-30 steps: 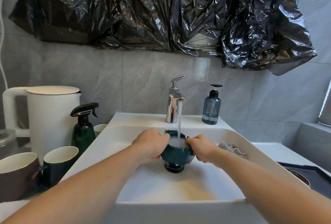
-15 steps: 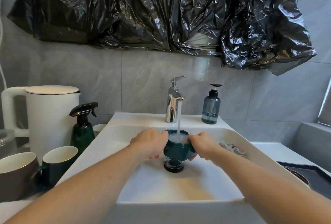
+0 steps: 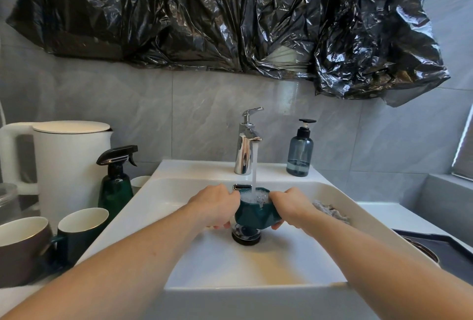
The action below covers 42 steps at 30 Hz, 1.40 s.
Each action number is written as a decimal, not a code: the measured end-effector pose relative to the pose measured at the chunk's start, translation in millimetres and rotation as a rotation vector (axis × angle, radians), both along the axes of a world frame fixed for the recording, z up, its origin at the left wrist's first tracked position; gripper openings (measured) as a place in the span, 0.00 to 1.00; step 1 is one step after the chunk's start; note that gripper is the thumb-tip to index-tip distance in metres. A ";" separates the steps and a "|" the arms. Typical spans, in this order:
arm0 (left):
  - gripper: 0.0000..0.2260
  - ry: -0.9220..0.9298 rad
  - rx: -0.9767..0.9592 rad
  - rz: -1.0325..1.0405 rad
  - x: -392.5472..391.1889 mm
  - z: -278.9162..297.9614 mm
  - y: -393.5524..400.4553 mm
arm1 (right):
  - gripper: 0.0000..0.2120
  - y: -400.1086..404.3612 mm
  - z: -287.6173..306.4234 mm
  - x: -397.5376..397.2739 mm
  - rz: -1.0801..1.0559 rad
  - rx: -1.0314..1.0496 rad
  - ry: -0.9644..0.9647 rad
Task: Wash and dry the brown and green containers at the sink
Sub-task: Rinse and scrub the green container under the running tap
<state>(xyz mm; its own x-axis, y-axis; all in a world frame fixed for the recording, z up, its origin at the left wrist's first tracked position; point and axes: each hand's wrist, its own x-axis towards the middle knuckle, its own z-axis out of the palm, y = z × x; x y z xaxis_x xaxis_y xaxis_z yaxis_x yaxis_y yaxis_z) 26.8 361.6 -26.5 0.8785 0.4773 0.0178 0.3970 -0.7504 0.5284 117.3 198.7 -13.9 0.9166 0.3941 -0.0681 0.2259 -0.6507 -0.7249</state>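
Observation:
A dark green faceted container (image 3: 256, 214) hangs above the drain (image 3: 245, 236) of the white sink (image 3: 256, 278), full of foamy water. Water runs from the chrome tap (image 3: 245, 145) straight into it. My left hand (image 3: 215, 204) grips its left side and my right hand (image 3: 289, 205) grips its right side, fingers curled under the base. A brown cup (image 3: 20, 245) and a green mug (image 3: 82, 227) stand on the counter at the left.
A grey cloth (image 3: 330, 210) lies on the sink's right rim. A soap dispenser (image 3: 299, 150) stands right of the tap. A green spray bottle (image 3: 115, 181) and white kettle (image 3: 61, 166) stand left. A dark tray (image 3: 440, 245) sits at the right. Black plastic (image 3: 230, 17) hangs above.
Both hands have lifted the green container slightly higher under the running water, so the drain below shows more. Foam has risen to its rim.

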 end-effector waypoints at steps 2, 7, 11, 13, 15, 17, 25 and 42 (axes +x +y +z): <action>0.21 0.013 -0.001 -0.001 0.0 -0.9 -0.2 | 0.18 0.2 -0.9 1.2 0.000 -0.016 -0.004; 0.22 0.041 -0.023 -0.024 0.4 -3.4 0.4 | 0.18 0.8 -3.7 4.7 -0.010 -0.032 -0.014; 0.19 0.048 -0.013 -0.059 -1.9 -1.3 -2.9 | 0.18 0.7 -4.2 5.9 -0.025 -0.018 -0.028; 0.21 0.043 -0.027 -0.072 -3.3 0.0 -5.2 | 0.18 -0.8 -3.4 5.1 -0.038 0.005 -0.041; 0.23 0.045 -0.034 -0.092 -4.4 1.1 -7.2 | 0.18 -2.2 -2.6 4.2 -0.049 0.013 -0.046; 0.19 0.053 -0.006 -0.120 -7.2 3.1 -10.9 | 0.18 -2.4 -2.9 4.8 -0.053 0.016 -0.050; 0.14 0.078 0.057 -0.176 -12.9 10.7 -17.2 | 0.18 -3.0 -2.9 5.9 -0.076 0.046 -0.105; 0.29 0.020 -0.018 -0.062 -2.5 -2.9 -4.9 | 0.21 -0.1 -13.4 11.5 0.027 -0.003 -0.068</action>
